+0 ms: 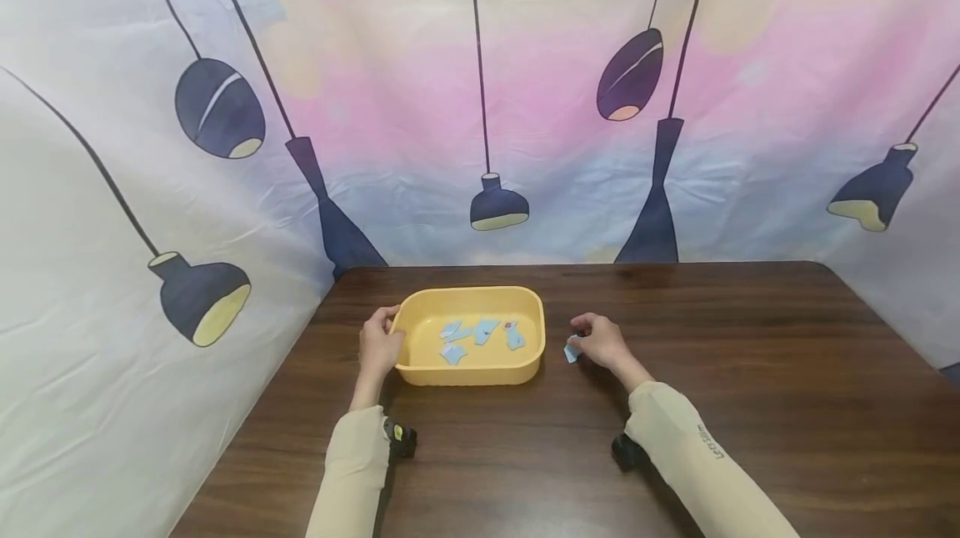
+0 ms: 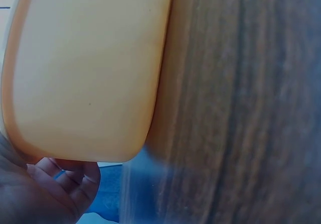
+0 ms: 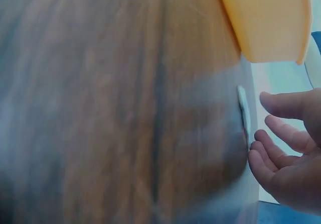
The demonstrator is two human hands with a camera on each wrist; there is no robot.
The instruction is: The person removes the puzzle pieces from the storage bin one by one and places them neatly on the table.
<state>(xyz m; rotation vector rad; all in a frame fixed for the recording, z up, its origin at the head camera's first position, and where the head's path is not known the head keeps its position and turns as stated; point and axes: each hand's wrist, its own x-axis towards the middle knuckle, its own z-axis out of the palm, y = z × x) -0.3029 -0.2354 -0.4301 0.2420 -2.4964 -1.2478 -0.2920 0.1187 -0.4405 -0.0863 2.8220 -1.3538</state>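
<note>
A yellow plastic tub [image 1: 468,375] stands on the table with several torn-looking light blue scraps [image 1: 486,331] inside. At its left end, my left hand [image 1: 379,342] grips the rim, thumb at the inner side and fingers outside; in the left wrist view the curled fingers [image 2: 85,181] show under the rim. To the right of the tub lies one more light blue scrap [image 1: 572,349], flat on the wood. Over it is my right hand [image 1: 600,339]. The right wrist view shows thumb and fingers spread apart beside the scrap [image 3: 244,111], not pinching it.
The dark brown wooden table [image 1: 750,371] extends widely to the right. A cloth printed with hanging lamps [image 1: 498,208] drops behind its back edge. Black wrist devices [image 1: 401,438] sit under both sleeves, close to the tabletop.
</note>
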